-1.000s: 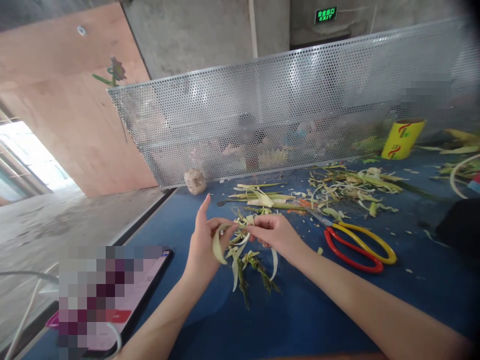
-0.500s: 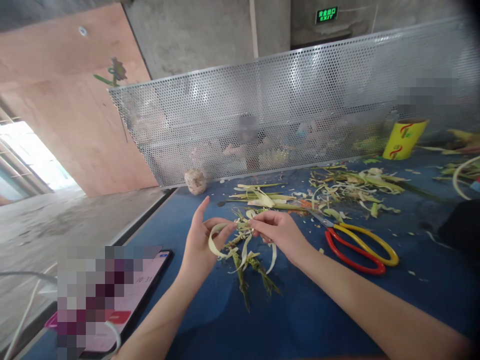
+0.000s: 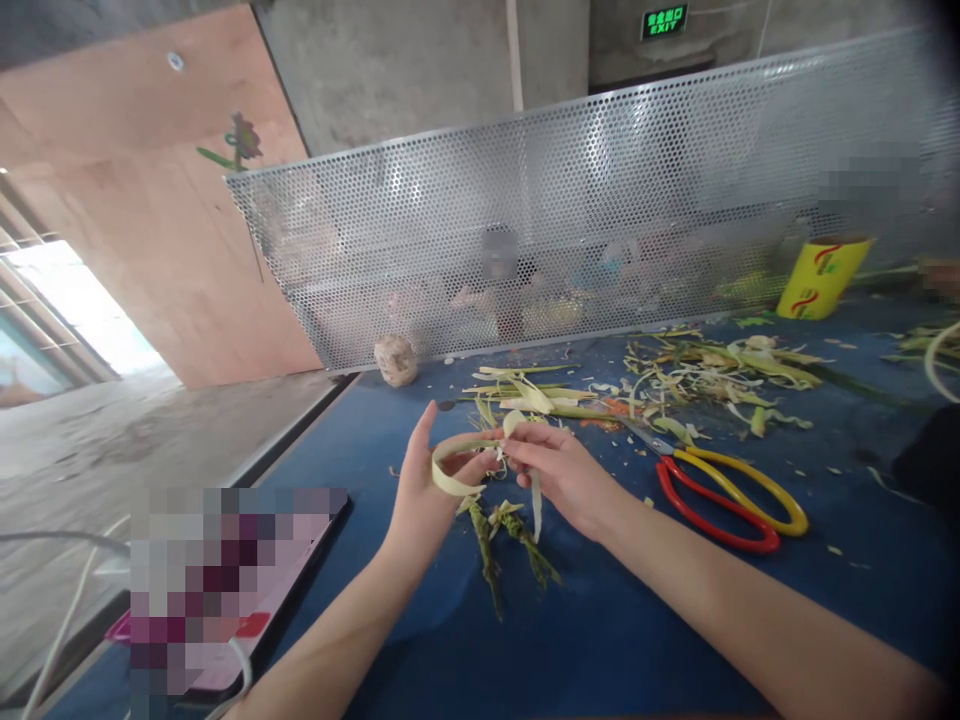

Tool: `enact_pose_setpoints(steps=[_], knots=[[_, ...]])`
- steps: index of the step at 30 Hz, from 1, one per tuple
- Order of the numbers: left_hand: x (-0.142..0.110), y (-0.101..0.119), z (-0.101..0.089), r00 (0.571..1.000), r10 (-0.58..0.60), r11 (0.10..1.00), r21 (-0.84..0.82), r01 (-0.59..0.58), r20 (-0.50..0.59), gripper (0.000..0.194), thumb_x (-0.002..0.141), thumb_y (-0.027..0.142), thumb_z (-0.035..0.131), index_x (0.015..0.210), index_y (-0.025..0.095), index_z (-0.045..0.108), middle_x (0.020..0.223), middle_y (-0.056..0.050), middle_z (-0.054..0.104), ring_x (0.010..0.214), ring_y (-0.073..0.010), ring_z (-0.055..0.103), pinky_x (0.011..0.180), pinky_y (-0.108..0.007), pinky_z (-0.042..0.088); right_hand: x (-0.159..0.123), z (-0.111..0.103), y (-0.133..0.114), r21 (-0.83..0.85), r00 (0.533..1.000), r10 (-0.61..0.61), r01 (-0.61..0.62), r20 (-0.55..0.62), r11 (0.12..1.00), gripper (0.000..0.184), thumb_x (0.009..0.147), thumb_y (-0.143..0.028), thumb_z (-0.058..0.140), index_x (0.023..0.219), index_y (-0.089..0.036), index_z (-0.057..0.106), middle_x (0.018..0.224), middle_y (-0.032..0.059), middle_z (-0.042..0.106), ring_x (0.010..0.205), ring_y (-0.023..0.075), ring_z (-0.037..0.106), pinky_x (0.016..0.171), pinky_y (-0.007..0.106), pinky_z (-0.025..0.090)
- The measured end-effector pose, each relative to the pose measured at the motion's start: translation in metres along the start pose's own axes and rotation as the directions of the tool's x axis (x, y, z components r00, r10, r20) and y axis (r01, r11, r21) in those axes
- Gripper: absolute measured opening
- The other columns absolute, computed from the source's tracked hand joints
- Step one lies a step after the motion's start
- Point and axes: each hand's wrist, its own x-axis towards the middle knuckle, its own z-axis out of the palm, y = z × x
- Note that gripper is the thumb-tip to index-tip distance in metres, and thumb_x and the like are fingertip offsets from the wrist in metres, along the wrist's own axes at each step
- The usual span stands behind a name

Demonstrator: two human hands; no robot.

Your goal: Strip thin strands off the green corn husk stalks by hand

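Pale green leaf strips (image 3: pixel 448 485), flat and curled, run between my two hands over the blue table. My left hand (image 3: pixel 429 482) grips one end between its fingers, thumb raised, and a strip bows in a loop beside its palm. My right hand (image 3: pixel 553 462) pinches the strips where they meet, its fingertips almost touching the left ones. A loose strip end (image 3: pixel 537 505) hangs below the right fingers. Just beneath my hands lie two braided green pieces (image 3: pixel 486 555) with frayed tips. What sits inside the fingertips is partly hidden.
Red-and-yellow-handled scissors (image 3: pixel 724 490) lie right of my hands. Leaf scraps (image 3: pixel 720 370) are heaped behind. A yellow roll (image 3: pixel 825 278) and a ball of tape or twine (image 3: pixel 396 360) stand near the perforated metal screen (image 3: pixel 420 240). A phone (image 3: pixel 277 590) with a cable lies left. A person sits beyond the screen.
The strip by my left palm has bent into a wider loop. My right hand has shifted slightly, and a strip now curls above its fingers. The view has turned a little left.
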Motion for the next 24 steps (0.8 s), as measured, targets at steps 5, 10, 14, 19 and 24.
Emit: enact_pose_setpoints(steps=[5,10,14,19,24], knots=[[0.004,-0.003,-0.003,0.992,0.044,0.999,0.033,-0.04,-0.119,0.078,0.06,0.021,0.069,0.127,0.014,0.03,0.068,0.0,0.065,0.062,-0.0123,0.059,0.06,-0.024,0.044,0.0,0.0,-0.005,0.099,0.998,0.059,-0.057,-0.018,0.993,0.016,0.058,-0.03,0.069,0.069,-0.019,0.063,0.062,-0.003,0.049,0.055,0.0071,0.04,0.048,0.021,0.029],[0.0,-0.002,-0.001,0.972,0.193,0.98,0.075,-0.184,-0.135,0.071,0.07,0.024,0.061,0.13,0.019,0.023,0.074,0.0,0.063,0.064,-0.0107,0.057,0.058,-0.022,0.044,0.0,0.0,-0.003,0.132,0.996,0.086,-0.084,-0.005,0.988,0.016,0.057,-0.028,0.071,0.062,-0.017,0.06,0.06,-0.0037,0.051,0.052,0.0058,0.043,0.047,0.02,0.029],[-0.005,-0.004,0.0,0.959,0.281,0.954,0.093,-0.283,0.042,0.075,0.077,0.023,0.053,0.135,0.02,0.005,0.085,-0.006,0.065,0.077,-0.0129,0.059,0.066,-0.024,0.046,-0.002,0.002,-0.003,0.168,0.997,0.077,-0.08,0.027,0.982,0.016,0.059,-0.028,0.071,0.063,-0.017,0.06,0.058,-0.0037,0.054,0.054,0.0061,0.049,0.051,0.02,0.034],[-0.005,-0.01,-0.001,0.959,0.24,0.967,0.046,-0.249,0.149,0.102,0.066,0.013,0.064,0.131,0.035,-0.011,0.109,-0.006,0.056,0.079,-0.0109,0.058,0.071,-0.026,0.048,-0.002,0.002,-0.005,0.233,0.997,0.057,-0.069,0.06,0.97,0.013,0.062,-0.027,0.069,0.065,-0.018,0.06,0.057,-0.0041,0.057,0.051,0.006,0.052,0.052,0.02,0.038],[0.0,-0.01,-0.003,0.995,0.029,1.0,-0.008,-0.028,0.099,0.095,0.062,0.013,0.068,0.132,0.029,0.007,0.079,0.002,0.058,0.057,-0.0099,0.059,0.056,-0.025,0.05,0.0,-0.001,-0.005,0.17,0.998,0.018,-0.029,0.067,0.985,0.012,0.066,-0.028,0.066,0.066,-0.018,0.06,0.059,-0.0034,0.058,0.048,0.0058,0.051,0.048,0.019,0.036]])
